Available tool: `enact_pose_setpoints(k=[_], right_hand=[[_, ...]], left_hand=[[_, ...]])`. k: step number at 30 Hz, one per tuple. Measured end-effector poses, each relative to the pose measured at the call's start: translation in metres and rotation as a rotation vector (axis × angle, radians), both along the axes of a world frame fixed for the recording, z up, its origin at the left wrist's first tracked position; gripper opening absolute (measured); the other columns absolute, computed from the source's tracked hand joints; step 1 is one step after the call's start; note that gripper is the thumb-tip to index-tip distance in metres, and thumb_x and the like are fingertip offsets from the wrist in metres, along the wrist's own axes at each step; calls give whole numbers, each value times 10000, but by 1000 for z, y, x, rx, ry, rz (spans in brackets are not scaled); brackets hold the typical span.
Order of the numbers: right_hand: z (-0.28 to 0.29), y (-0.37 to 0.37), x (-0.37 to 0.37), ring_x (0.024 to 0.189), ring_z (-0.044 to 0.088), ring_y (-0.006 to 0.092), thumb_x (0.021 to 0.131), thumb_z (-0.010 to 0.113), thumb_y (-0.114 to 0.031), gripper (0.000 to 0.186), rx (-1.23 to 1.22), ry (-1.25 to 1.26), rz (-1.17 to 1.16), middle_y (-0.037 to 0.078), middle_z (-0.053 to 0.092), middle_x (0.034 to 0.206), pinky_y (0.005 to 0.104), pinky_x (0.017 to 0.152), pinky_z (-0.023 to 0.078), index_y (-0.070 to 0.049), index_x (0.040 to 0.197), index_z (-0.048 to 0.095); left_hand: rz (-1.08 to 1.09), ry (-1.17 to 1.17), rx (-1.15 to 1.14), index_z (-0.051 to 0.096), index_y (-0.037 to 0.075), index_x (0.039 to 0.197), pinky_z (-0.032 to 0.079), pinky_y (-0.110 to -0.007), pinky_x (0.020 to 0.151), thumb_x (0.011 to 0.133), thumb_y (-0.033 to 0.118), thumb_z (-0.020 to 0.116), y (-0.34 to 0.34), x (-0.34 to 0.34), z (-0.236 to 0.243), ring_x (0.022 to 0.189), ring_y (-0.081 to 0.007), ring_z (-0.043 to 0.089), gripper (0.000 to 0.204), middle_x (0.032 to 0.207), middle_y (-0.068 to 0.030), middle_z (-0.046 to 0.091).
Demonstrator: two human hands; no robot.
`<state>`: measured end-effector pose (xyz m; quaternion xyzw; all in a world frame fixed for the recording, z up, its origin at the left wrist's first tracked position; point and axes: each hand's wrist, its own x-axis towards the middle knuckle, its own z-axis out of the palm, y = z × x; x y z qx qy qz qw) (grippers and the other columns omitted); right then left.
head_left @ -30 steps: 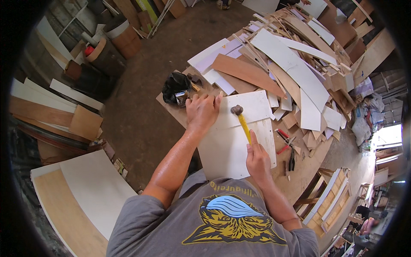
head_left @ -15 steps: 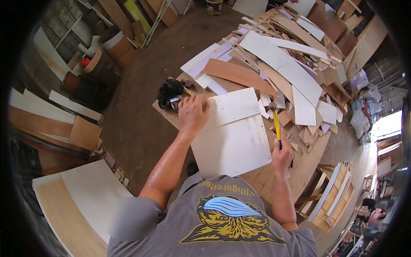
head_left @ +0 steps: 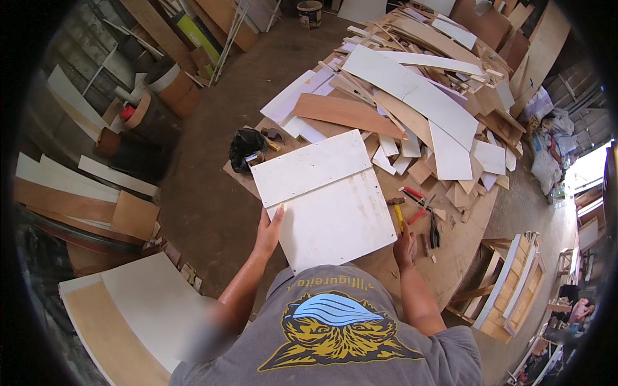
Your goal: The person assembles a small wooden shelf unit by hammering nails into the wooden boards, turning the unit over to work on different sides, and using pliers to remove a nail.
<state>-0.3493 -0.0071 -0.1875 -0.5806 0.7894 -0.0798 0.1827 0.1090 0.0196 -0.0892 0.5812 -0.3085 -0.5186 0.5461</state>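
Note:
A square white wooden panel (head_left: 328,206) with a strip fastened across its far part and small dots along its edges lies before me, slightly turned. My left hand (head_left: 266,230) grips its left edge, thumb on top and fingers underneath. Beside the near right corner, my right hand (head_left: 404,248) is closed around the handle of a yellow-handled hammer (head_left: 398,213), its head pointing away from me. Just right of the hammer lie red-handled pliers (head_left: 417,204) and black-handled pliers (head_left: 434,233). A black plastic bag (head_left: 244,147) sits past the panel's far left corner.
A heap of board offcuts (head_left: 412,96) covers the far part of the wooden worktable (head_left: 460,254). White and brown boards (head_left: 122,289) lean at my left. A wooden frame (head_left: 508,286) stands on the floor to the right. A bucket (head_left: 309,14) is at the back.
My left hand has come from the panel's far left corner to its left edge. The panel has shifted left and turned slightly. My right hand has lowered the hammer beside it.

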Motion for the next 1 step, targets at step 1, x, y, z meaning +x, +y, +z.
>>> enact_pose_setpoints(k=[1], right_hand=[[-2, -3, 1, 1141, 674, 417, 977, 674, -168, 625, 45, -26, -23, 227, 670, 1237, 515, 967, 528, -284, 1568, 509]], left_hand=[[-20, -14, -68, 163, 30, 1698, 209, -380, 1285, 1028, 347, 739, 2, 1, -8, 1573, -251, 297, 939, 1704, -148, 342]])
